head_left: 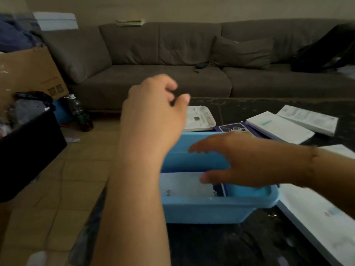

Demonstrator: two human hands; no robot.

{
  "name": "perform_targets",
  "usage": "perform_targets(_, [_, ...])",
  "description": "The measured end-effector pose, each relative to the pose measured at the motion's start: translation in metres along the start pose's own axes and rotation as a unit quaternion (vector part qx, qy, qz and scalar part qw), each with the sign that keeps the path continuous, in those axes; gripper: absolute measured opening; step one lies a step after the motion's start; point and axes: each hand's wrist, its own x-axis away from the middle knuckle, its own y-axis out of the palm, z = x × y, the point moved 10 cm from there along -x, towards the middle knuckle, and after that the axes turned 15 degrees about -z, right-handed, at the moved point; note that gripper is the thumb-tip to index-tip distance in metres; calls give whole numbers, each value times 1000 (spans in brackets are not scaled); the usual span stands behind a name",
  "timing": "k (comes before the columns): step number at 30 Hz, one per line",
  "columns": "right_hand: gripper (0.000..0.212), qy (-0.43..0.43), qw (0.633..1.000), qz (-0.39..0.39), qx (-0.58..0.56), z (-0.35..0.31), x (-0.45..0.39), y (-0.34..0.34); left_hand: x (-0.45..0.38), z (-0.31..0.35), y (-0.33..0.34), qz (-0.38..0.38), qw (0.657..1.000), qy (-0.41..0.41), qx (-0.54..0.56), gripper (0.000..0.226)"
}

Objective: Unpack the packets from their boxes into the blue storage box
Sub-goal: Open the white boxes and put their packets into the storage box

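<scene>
One blue storage box [211,210] is seen on the dark tabletop [230,244], below both hands. A white packet [184,184] is seen lying inside it, just under the right hand [240,162], whose fingers are spread flat and empty. The left hand [153,112] is raised beyond the box's left end, loosely curled, nothing held. Flat white boxes [280,125] are seen beyond the right hand.
</scene>
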Motion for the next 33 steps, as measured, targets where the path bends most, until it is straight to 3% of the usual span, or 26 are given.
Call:
perform_targets(3, [36,12,982,151,-112,27,68,-30,20,81,32,16,986,156,57,12])
perform_targets(6, [13,61,943,275,-176,86,127,-22,52,148,82,-18,956,279,87,7])
perform_targets(10, [32,162,910,332,-190,153,181,14,111,201,166,-143,906,396,55,11])
perform_targets(14, [18,228,832,426,-273,192,229,54,167,186,260,-294,849,428,-97,31])
perform_targets(16, [16,239,811,441,-301,202,236,75,176,165,295,-347,826,401,-190,48])
perform_targets(18, [16,238,792,464,-319,207,244,87,176,151,317,-408,811,360,-213,62])
perform_targets(21, [14,209,790,492,-299,207,257,91,174,144,326,-451,798,328,-229,64])
perform_targets(25, [21,187,818,479,-257,208,264,108,180,146,328,-449,765,379,-263,58])
perform_targets(28, [20,179,834,465,-239,211,267,121,174,141,323,-443,784,385,-200,53])
perform_targets(33, [24,157,856,449,-203,204,271,129,174,151,306,-340,786,483,-181,34])
